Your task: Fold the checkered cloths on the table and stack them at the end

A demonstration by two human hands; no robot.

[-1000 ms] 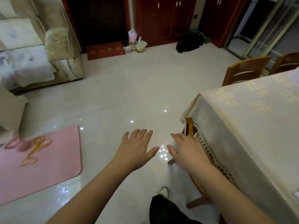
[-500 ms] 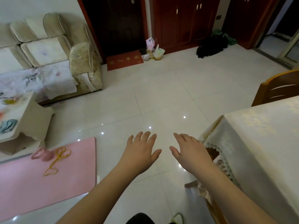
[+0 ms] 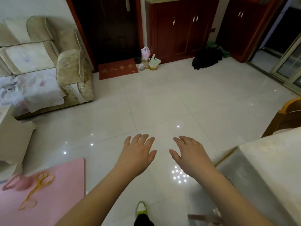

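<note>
A: Tiled floor (image 3: 146, 101), glossy. Nearest items?
B: Left hand (image 3: 138, 152) and right hand (image 3: 190, 152), palms down, fingers spread, holding nothing. Table (image 3: 268, 160) just right of the right hand; no checkered cloths in sight.
A: Farther?
B: Pink mat (image 3: 53, 193) left of the hands; sofa (image 3: 40, 62), red doormat (image 3: 118, 69) beyond.

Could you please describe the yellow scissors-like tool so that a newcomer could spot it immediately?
Look at the pink mat on the floor at the lower left. Near its left end lies the yellow scissors-like tool, beside a blurred pink object. It alone is thin, yellow, with looped handles.
</note>
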